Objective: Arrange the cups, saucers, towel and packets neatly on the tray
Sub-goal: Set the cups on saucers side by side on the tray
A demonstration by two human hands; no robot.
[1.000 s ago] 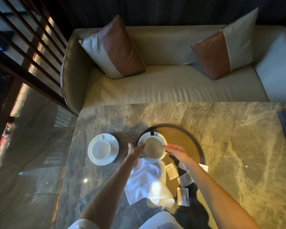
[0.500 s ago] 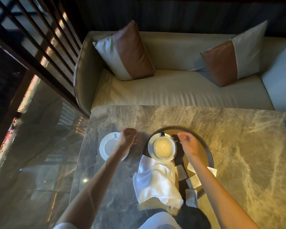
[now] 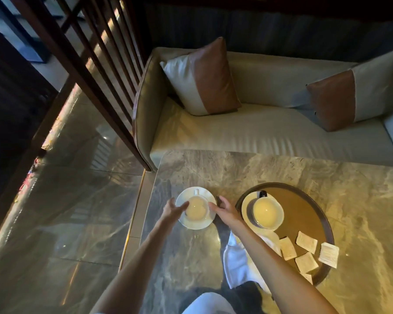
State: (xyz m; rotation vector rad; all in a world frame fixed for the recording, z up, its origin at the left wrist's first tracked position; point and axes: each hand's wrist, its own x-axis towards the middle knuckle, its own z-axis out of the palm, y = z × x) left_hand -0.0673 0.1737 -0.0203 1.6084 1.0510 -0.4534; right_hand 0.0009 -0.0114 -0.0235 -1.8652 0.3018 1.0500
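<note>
Cups: one cup (image 3: 267, 211) now sits on the tray (image 3: 309, 196). Both hands moved left; left hand (image 3: 171, 209) and right hand (image 3: 225, 209), open, reach the other cup (image 3: 196, 208) on its saucer (image 3: 186, 223).

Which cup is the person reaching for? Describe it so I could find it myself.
Start at the marble table in front of the sofa. Left of the round brown tray, a white cup sits on its saucer between both hands. Unlike the other cup, it stands off the tray.
</note>
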